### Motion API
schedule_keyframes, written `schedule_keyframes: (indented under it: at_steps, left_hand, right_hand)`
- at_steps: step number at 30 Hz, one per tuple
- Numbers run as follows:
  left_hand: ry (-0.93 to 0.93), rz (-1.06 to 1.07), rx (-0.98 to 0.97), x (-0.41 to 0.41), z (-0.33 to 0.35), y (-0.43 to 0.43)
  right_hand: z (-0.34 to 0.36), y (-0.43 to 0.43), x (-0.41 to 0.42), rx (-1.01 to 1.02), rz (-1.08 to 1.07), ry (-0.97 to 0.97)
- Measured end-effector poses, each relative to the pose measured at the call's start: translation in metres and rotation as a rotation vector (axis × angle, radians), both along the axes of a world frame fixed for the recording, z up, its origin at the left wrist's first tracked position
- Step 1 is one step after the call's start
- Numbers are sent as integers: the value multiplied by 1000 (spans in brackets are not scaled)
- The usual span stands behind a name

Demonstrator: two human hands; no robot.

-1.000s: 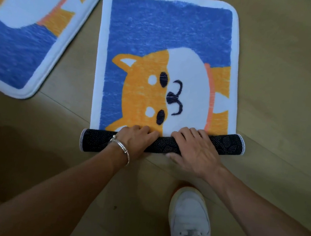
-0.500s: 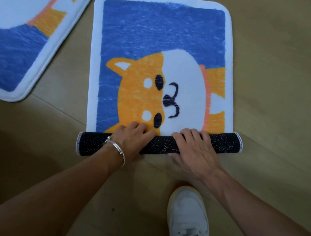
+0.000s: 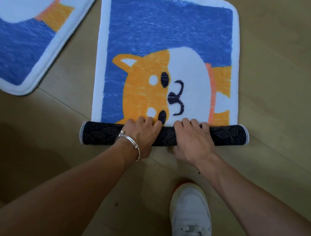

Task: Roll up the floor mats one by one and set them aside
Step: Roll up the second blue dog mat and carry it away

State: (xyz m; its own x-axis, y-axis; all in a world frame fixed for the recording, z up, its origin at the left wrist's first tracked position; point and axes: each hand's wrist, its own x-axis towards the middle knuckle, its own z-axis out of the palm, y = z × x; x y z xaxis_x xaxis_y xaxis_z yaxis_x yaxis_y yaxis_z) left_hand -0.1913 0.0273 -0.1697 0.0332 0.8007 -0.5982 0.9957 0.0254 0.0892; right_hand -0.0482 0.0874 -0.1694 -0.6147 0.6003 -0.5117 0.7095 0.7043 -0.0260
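A blue floor mat [image 3: 169,30] with an orange-and-white dog printed on it lies flat on the wooden floor [image 3: 285,91], its near end wound into a dark dotted roll [image 3: 100,132]. The roll's long axis runs left to right across the view, its right end a little farther from the camera than its left, and the unrolled part stretches away from the person. The left hand [image 3: 142,133] rests on the roll left of its middle, a silver bracelet [image 3: 130,142] at the wrist; the right hand [image 3: 194,140] rests just beside it. Both sets of fingers [image 3: 188,123] curl over the far side of the roll, pressing it rather than closing fully around it. A second mat [image 3: 16,49] of the same design lies flat at upper left, angled, apart from the first. A white sneaker [image 3: 190,220] stands on the floor below the right forearm
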Motion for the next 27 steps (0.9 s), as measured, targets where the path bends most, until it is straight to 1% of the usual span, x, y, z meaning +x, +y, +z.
schedule_keyframes:
  at_steps: [2,5,6,9,11,13,14,16,18,19,21,23,25,27]
  left_hand:
    - [-22,31,-63,-1,2,9]
    - [-21,66,-85,2,4,13]
    - [-17,59,-69,2,5,12]
    - [24,-74,78,3,3,-2]
    - [45,-120,115,4,-1,-9]
    - [24,-71,51,3,-2,-6]
    - [8,-57,-1,3,-2,-1]
    - [-25,-72,-99,3,0,9]
    - [-76,-88,-188,4,4,16]
    - [-97,-93,-228,5,6,17]
    - [-136,-93,-263,9,8,13]
    - [-152,-94,-192,12,7,1]
    - [-102,-102,-59,13,3,-13]
    - [-55,-88,3,12,-2,-22]
  right_hand:
    - [0,-5,2,72,21,-20]
    - [-8,-5,9,172,39,79]
    - [-8,-4,8,165,46,76]
    - [-4,4,-2,44,69,16]
    - [0,11,-8,-86,17,0]
    - [3,11,-10,-184,-28,-23]
    - [3,8,-9,-175,-20,-23]
    - [-1,-3,1,-49,52,-6]
    - [-9,-12,12,50,49,31]
    - [-10,-15,15,71,41,64]
    - [-8,-20,19,55,44,56]
    - [-4,-20,18,-30,48,43]
    - [-2,-14,17,-93,15,58]
    - [1,-10,12,-136,-9,32]
